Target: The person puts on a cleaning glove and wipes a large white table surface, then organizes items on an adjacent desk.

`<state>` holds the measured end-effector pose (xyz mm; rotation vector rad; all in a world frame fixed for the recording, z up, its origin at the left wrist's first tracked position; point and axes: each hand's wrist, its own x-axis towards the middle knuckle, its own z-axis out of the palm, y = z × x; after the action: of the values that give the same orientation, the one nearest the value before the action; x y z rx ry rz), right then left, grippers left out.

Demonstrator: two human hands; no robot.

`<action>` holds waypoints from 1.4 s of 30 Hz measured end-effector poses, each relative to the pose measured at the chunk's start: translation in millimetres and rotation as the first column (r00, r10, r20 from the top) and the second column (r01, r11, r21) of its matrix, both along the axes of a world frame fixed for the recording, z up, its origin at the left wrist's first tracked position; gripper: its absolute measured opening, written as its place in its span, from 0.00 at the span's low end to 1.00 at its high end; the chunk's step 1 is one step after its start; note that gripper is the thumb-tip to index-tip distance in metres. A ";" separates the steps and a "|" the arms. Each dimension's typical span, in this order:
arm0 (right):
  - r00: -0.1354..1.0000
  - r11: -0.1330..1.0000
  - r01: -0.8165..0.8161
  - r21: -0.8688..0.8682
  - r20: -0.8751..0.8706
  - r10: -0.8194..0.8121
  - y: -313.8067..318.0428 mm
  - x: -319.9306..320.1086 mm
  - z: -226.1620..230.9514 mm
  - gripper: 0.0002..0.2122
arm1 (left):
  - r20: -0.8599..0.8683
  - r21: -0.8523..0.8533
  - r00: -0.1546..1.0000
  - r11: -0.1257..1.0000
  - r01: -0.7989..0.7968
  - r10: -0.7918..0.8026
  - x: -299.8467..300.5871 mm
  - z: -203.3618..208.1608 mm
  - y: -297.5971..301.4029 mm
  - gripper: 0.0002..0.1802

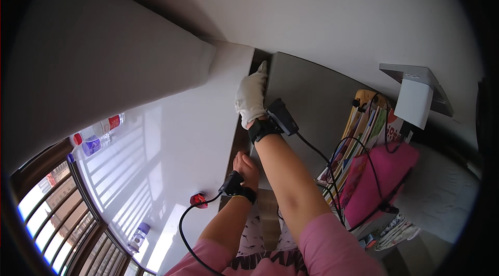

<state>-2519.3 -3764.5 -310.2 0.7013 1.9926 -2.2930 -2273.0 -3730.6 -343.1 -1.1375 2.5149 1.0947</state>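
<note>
My right hand (pixel 251 96), in a white glove, reaches into the narrow dark gap (pixel 240 140) between a glossy white ledge (pixel 208 120) and a grey cabinet top (pixel 306 86). One finger stretches toward the gap's far end, and the others partly hide behind the hand. I see nothing held in it. Nearer to me, my bare left hand (pixel 248 170) rests at the ledge's edge beside the same gap. Its fingers lie forward and slightly bent, with nothing visible in them. Black devices with cables are strapped to both wrists.
Books (pixel 358 135) and a pink case (pixel 382 177) stand on the cabinet's right, below a white plug-in adapter (pixel 414 102). Loose black cables hang there. Plastic bottles (pixel 99 133), a purple-capped bottle (pixel 139 237) and a small red item (pixel 198 200) sit on the ledge by a barred window (pixel 57 203).
</note>
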 end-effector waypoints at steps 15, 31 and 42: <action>0.791 0.567 -0.348 0.746 -0.091 0.605 60.4 -20.2 42.9 0.15 | -0.025 -0.031 1.000 1.000 0.005 -0.006 -8.8 18.1 -7.4 0.14; 0.619 0.636 -0.604 0.480 -0.219 0.754 130.7 91.5 229.3 0.23 | -0.206 0.173 0.968 0.979 -0.105 0.140 26.5 -59.3 -22.6 0.16; 0.689 0.605 -0.160 0.780 -0.350 0.635 218.2 -26.2 272.1 0.18 | -0.048 -0.185 0.999 0.983 -0.022 0.013 -4.8 -5.1 -5.3 0.18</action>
<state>-2545.5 -3546.3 -38.1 -0.6398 2.9243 -1.4940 -2277.8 -3735.9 -348.2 -1.1945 2.6948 0.9165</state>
